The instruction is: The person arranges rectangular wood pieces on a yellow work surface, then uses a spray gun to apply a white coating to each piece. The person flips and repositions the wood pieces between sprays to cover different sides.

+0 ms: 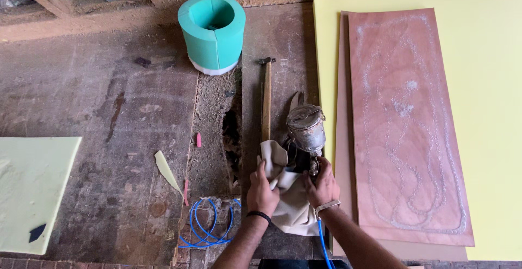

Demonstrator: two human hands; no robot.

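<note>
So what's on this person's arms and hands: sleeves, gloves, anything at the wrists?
Both forearms are bare, no sleeves or gloves in view. The left hand has a thin black band at its wrist. The right hand has a pale, light-coloured strap, like a watch or bracelet, at its wrist.

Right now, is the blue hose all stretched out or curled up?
Curled up. The thin blue hose lies in several round loops on the worn brown floor, beside the left hand.

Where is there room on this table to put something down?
Bare worktop lies between the green foam roll and pale foam slab. It's crowded around the hands: cloth, spray gun, hammer, blue hose.
</note>
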